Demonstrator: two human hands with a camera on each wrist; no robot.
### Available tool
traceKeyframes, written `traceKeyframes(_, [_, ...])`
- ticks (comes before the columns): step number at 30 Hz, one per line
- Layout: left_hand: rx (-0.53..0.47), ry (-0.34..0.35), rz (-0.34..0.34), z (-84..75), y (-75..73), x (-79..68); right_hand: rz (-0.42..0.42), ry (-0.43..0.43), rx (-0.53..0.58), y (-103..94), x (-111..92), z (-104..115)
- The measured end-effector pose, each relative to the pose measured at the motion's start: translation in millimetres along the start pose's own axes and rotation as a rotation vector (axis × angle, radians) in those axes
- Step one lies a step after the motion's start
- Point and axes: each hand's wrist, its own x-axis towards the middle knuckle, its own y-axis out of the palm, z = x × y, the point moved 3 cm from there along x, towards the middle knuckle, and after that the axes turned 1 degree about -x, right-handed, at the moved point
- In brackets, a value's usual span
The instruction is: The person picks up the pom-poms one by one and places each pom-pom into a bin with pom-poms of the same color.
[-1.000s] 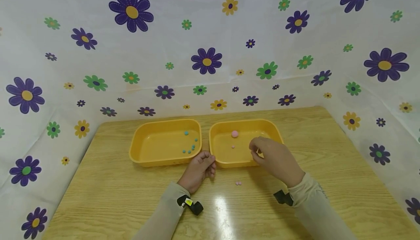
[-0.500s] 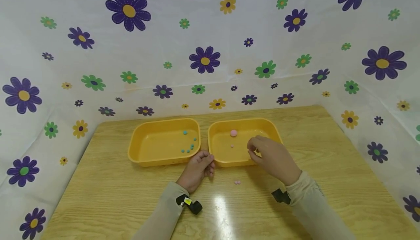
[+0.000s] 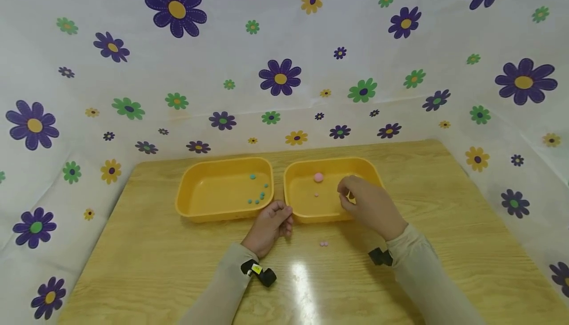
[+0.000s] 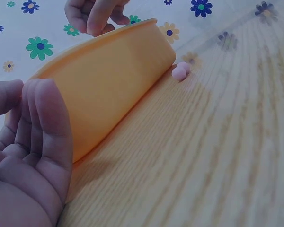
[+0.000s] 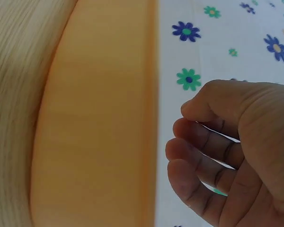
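Note:
My left hand grips the front left corner of the right yellow tray, thumb and fingertips at its rim. Over the right part of that tray hovers my right hand, its fingers loosely curled and the thumb close to the index finger. No object shows between those fingers in the right wrist view. Inside the tray lie a larger pink ball and a small pink ball. Two small pink balls sit touching on the table before the tray.
To the left stands a second yellow tray with several small blue balls toward its right end. Both trays rest on a wooden table. A white flowered cloth rises behind and at both sides.
The head view shifts slightly. Both hands, the trays and the balls keep their places.

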Motion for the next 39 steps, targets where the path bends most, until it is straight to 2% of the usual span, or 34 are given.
traceKeyframes(5, [0.005, 0.002, -0.002, -3.5, 1.4, 1.9, 0.012, 0.035, -0.008, 6.7, 9, -16])
traceKeyframes(9, [-0.004, -0.004, -0.008, -4.6, 1.7, 2.1, 0.038, 0.048, -0.018, 4.6, 19, -25])
traceKeyframes(16, [-0.012, 0.001, -0.013, -4.6, -0.9, 2.4, 0.12, 0.029, -0.03, -8.3, 55, -28])
traceKeyframes(23, [-0.008, -0.005, -0.014, -2.5, -1.0, 4.1, 0.315, 0.027, -0.056, -7.3, 96, -30])
traceKeyframes(28, [-0.018, -0.016, -0.026, -0.6, -1.4, 2.6, 0.475, 0.023, -0.114, -0.4, 117, -33])
traceKeyframes(33, [-0.025, -0.016, -0.02, -0.4, 0.2, 0.3, 0.646, -0.012, -0.189, 19.8, 122, -38])
traceKeyframes(37, [-0.017, -0.013, -0.014, -1.4, 1.1, -0.2, 0.739, -0.027, -0.16, 40.6, 120, -40])
traceKeyframes(39, [-0.009, -0.008, -0.011, -2.2, 1.3, -0.3, 0.775, -0.005, -0.136, 49.1, 118, -40])
